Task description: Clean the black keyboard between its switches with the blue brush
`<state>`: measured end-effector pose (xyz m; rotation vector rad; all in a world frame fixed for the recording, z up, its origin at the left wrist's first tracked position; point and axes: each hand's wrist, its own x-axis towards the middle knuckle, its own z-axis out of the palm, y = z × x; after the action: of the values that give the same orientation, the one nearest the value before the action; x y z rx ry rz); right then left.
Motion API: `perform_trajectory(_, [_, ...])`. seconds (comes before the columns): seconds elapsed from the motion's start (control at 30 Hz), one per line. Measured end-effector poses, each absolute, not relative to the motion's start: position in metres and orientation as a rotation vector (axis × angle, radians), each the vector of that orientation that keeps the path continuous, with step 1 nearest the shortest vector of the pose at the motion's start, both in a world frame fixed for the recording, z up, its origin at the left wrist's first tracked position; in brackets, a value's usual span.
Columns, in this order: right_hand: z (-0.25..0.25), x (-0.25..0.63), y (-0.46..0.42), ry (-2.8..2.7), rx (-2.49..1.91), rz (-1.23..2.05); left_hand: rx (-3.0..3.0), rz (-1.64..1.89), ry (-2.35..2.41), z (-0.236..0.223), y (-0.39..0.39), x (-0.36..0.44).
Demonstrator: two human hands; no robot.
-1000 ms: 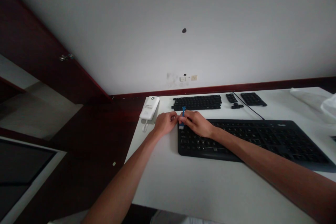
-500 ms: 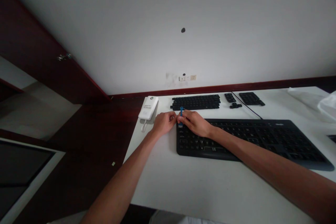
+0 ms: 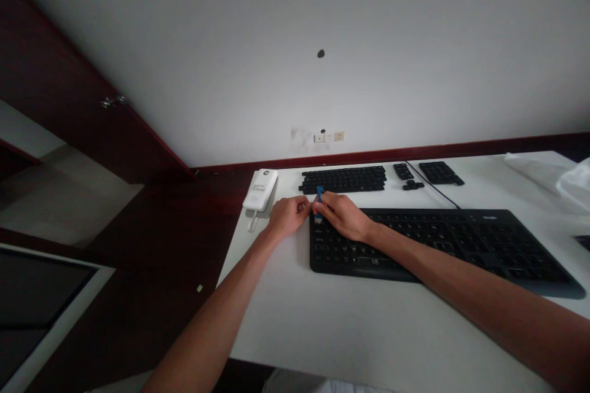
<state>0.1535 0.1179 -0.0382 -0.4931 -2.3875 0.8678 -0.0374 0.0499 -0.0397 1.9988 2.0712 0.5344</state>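
Observation:
A black keyboard with its keycaps off lies on the white table, its bare key sockets showing. My right hand is closed around a small blue brush with a frilled top, held upright over the keyboard's upper left corner. The pale bristles point down at the sockets there. My left hand rests just left of that corner, fingers curled and pressed together close to the right fingertips. Whether it grips the keyboard's edge or something small is hidden.
Black keycaps lie in rows behind the keyboard, with smaller groups to the right. A white power bank with a short cable sits at the table's left edge. A black cable runs back from the keyboard. White plastic lies far right.
The brush has shifted very slightly in my right hand's grip, its top a touch higher. My left hand stays almost where it was.

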Motion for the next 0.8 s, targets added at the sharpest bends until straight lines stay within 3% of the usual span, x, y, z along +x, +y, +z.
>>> perform_trajectory(0.8, [-0.0359,0.1521,0.1164,-2.417,-0.468,0.860,1.977,0.556,2.073,-0.0410,0.0500,-0.0373])
